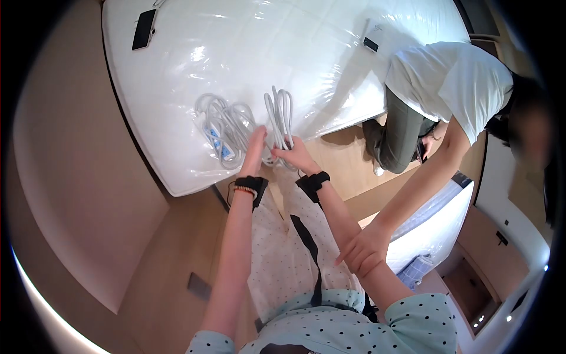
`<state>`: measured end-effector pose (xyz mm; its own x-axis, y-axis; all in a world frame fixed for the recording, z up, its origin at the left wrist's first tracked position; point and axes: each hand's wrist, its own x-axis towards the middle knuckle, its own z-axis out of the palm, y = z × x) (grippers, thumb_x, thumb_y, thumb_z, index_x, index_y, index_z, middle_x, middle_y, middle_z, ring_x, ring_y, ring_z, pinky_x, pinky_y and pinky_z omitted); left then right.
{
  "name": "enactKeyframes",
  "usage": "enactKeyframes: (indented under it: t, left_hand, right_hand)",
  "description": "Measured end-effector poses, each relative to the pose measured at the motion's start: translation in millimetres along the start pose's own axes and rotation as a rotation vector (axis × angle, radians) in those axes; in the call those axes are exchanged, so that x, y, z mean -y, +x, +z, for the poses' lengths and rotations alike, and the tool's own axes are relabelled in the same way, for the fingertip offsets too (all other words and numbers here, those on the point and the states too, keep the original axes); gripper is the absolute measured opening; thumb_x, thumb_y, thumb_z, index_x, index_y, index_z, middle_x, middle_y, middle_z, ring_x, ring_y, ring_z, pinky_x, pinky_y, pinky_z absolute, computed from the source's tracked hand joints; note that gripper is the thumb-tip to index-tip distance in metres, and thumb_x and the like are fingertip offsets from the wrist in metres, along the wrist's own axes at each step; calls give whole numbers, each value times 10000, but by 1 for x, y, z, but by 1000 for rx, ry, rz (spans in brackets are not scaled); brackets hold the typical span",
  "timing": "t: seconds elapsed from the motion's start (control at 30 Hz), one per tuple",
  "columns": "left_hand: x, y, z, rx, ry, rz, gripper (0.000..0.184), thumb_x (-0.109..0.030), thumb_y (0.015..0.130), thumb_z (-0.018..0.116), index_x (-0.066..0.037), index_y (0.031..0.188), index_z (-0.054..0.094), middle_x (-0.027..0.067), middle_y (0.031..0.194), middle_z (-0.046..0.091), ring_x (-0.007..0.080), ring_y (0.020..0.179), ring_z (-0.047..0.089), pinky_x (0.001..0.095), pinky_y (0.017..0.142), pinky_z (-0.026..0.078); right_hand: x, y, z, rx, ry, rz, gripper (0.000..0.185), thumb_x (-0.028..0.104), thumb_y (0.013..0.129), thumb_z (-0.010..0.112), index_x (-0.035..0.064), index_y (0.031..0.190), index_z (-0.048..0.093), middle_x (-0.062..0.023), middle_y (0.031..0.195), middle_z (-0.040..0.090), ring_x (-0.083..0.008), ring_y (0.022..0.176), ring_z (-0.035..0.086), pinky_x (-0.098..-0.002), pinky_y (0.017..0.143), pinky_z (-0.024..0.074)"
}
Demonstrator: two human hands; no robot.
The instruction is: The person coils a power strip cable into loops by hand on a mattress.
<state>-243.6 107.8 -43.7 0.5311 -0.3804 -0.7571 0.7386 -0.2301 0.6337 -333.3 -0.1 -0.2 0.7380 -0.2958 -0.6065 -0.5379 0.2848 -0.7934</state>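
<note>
My right hand (298, 156) is closed around a looped bundle of light grey cable (280, 115), whose loops stand up beyond my fingers. My left hand (255, 150) is seen edge-on with its fingers stretched out, just left of that bundle. It is beside a second coil of grey cable (239, 121) lying on the plastic-covered mattress (171, 118); whether it touches the coil is hard to tell. A power strip with a blue label (219, 143) lies among those loops. Black straps with small boxes sit on both my wrists.
A crouching co-worker (451, 82) on the right has a hand (365, 251) on my right forearm. A dark phone (143, 29) and a small black device (371, 45) lie on the mattress. Another wrapped mattress (436, 221) stands at the right. A dark flat object (199, 285) is on the floor.
</note>
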Motion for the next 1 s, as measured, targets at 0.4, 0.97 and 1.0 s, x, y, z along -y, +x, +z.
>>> enactKeyframes:
  t: [0.4, 0.97, 1.0]
  left_hand:
    - [-7, -45, 8, 281, -41, -66, 553, -434, 939, 389, -27, 1312, 418, 63, 1240, 501, 137, 1104, 480, 265, 946, 341]
    - [-4, -52, -35, -102, 236, 246, 413, -251, 884, 551, 19, 1190, 488, 121, 1044, 607, 160, 932, 570, 271, 802, 429]
    - [8, -45, -43, -201, 282, 255, 396, -245, 853, 575, 20, 1141, 516, 113, 1008, 618, 169, 911, 579, 277, 787, 440]
  right_hand:
    - [20, -4, 0, -325, -176, 118, 365, 285, 700, 720, -46, 834, 645, -88, 679, 644, -142, 620, 610, -293, 585, 478]
    - [-10, 17, 8, -305, -118, 48, 256, 198, 729, 695, -33, 814, 621, -63, 668, 649, -107, 599, 592, -265, 575, 476]
    - [-3, 13, 6, -281, -68, 30, 254, 188, 731, 691, -35, 826, 617, -63, 677, 651, -109, 597, 592, -263, 579, 477]
